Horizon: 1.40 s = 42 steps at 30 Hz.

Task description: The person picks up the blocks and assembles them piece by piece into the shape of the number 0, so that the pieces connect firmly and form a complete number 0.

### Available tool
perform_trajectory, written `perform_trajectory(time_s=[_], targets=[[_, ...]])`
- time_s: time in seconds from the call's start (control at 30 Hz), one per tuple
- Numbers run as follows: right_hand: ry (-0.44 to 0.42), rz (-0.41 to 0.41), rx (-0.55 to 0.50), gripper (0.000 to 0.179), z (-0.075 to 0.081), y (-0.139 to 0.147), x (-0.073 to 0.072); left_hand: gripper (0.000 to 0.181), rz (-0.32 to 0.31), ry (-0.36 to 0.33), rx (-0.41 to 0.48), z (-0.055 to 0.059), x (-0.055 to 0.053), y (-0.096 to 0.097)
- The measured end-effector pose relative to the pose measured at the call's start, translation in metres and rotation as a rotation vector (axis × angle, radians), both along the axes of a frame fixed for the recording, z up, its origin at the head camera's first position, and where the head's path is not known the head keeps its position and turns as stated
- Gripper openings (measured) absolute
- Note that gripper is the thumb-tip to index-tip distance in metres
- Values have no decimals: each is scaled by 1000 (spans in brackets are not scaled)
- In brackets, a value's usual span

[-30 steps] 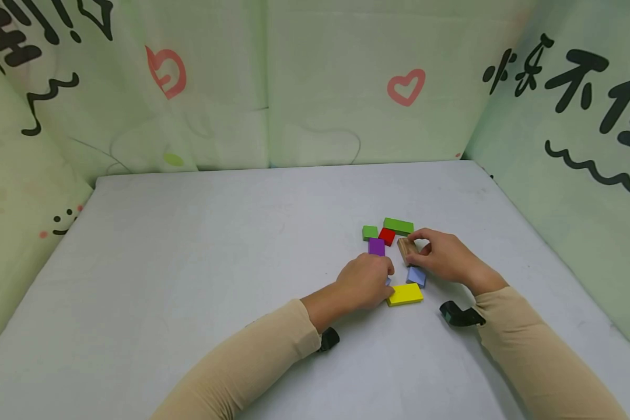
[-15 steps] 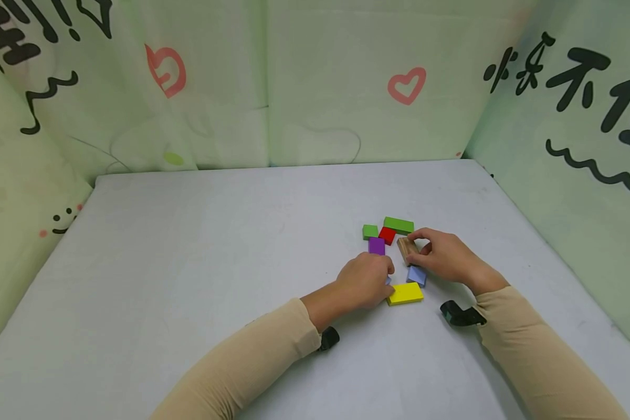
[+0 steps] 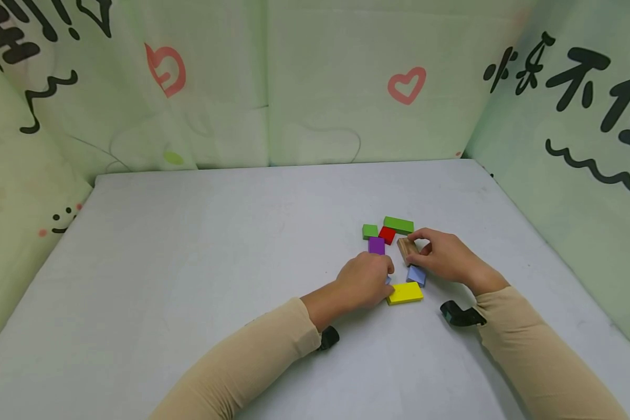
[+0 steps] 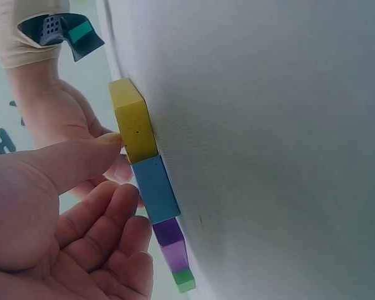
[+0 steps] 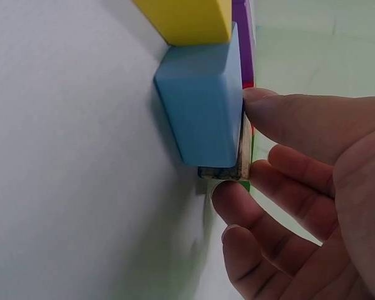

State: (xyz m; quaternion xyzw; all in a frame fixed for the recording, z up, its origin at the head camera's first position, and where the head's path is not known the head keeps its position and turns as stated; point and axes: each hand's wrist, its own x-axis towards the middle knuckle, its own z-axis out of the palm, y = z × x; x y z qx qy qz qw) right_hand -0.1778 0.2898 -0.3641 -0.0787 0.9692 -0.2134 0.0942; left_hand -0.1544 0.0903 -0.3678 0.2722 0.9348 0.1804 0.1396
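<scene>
Brown wooden block (image 3: 405, 251) in the right hand (image 3: 443, 256): pinched it between thumb and forefinger, right of the middle of the white table (image 3: 215, 262), just beyond the right blue block (image 3: 416, 276) and near the red block (image 3: 387, 235) and the long green block (image 3: 398, 225). With the left hand (image 3: 364, 281), touched the yellow block (image 3: 405, 293) by the thumb and held curled fingers close beside the left blue block (image 4: 156, 190), but could not tell of any firm clamp on either. Saw the purple block (image 3: 376, 245) and the small green block (image 3: 370, 231) lined up past that left blue one.
</scene>
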Motion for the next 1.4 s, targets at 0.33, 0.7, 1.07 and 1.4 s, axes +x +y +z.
perform_trajectory(time_s=[0.33,0.7,1.07,1.4], targets=[[5,3,-2,51,0,0,1,32,1,-6,7,1,0,0],[6,10,-2,51,-1,1,2,32,6,-11,2,2,0,0],[2,8,-10,52,-1,1,2,32,3,-15,8,2,0,0],[2,9,-16,52,-1,0,2,32,6,-13,4,1,0,1]])
